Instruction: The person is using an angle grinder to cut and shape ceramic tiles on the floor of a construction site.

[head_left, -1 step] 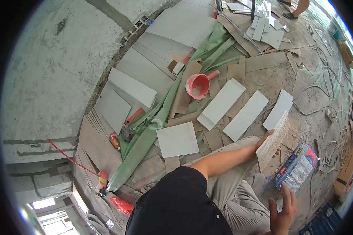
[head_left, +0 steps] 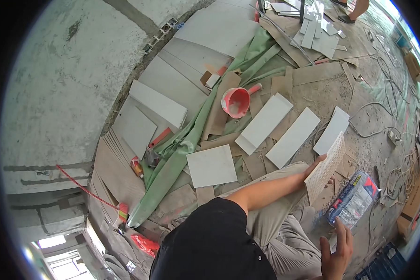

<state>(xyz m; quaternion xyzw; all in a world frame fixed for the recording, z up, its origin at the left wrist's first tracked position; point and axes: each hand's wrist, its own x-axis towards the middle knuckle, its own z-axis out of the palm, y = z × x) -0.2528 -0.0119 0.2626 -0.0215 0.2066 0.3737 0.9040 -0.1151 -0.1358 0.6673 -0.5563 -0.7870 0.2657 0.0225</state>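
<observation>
My left hand (head_left: 316, 166) grips the edge of a pale tile with a dotted back (head_left: 329, 163), which stands tilted on the floor beside my knee. My right hand (head_left: 336, 252) hovers low on the right with fingers spread and nothing in it, just below a blue, white and red bag (head_left: 354, 198) lying on the dusty floor. My beige trousers (head_left: 284, 224) and black shirt fill the lower middle.
Three white rectangular tiles (head_left: 294, 137) and a square one (head_left: 212, 165) lie on cardboard scraps. A pink scoop bucket (head_left: 235, 101) sits on a green tarp (head_left: 182, 149). Large tiles lean along the concrete wall (head_left: 56, 93). Cables (head_left: 378, 130) trail at right; another person's feet (head_left: 352, 11) stand far off.
</observation>
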